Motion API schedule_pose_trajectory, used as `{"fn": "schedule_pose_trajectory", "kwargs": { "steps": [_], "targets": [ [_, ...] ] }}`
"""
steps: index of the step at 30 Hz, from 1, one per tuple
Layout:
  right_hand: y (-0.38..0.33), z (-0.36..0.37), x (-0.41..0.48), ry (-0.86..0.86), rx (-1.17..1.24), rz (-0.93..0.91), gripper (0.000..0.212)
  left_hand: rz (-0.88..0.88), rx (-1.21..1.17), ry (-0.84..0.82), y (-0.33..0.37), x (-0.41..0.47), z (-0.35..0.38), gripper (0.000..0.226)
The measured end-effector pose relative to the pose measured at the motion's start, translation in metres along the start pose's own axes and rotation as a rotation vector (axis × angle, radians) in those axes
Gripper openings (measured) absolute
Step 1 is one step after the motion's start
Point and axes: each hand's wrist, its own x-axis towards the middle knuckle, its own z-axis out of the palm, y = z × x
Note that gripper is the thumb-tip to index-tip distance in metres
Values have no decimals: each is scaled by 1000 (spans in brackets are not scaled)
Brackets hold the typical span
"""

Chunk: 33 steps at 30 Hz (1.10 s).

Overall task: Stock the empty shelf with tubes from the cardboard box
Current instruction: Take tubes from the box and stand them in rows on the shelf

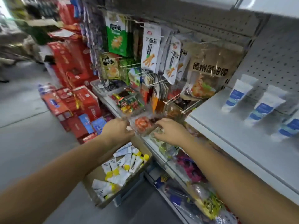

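Observation:
An open cardboard box stands on the floor below my arms, holding several white tubes with yellow caps. At the right, the white shelf carries three white-and-blue tubes standing near its back panel. My left hand and my right hand hover side by side above the box, in front of the clear snack bins. The fingers of both are loosely curled, and I see no tube in either hand.
Hanging snack packets and clear bins of sweets fill the rack ahead. Red cartons are stacked on the floor at the left. Lower shelves under my right arm hold packaged goods. Grey floor spreads to the left.

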Motion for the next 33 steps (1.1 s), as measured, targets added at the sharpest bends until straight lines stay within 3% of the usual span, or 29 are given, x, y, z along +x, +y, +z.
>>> {"fn": "schedule_pose_trajectory", "kwargs": {
  "steps": [4, 8, 13, 15, 23, 28, 33],
  "targets": [
    [-14, 52, 57, -89, 20, -102, 49, -125, -37, -36, -41, -5, 34, 66],
    [-18, 110, 112, -192, 81, -174, 50, -252, 19, -110, -85, -9, 82, 46],
    [-20, 185, 150, -287, 125, -228, 38, -349, -25, -225, -121, -19, 146, 48],
    [-19, 214, 159, -344, 123, -228, 44, -376, -42, -295, -133, -25, 173, 47],
    [-11, 326, 189, -534, 165, -138, 62, -372, -82, -549, -185, -42, 282, 43],
    [-10, 382, 204, -599, 125, -104, 58, -360, -91, -705, -216, -53, 335, 46],
    [-13, 422, 212, -626, 136, -92, 55, -361, -78, -832, -225, -64, 372, 31]
  ]
}}
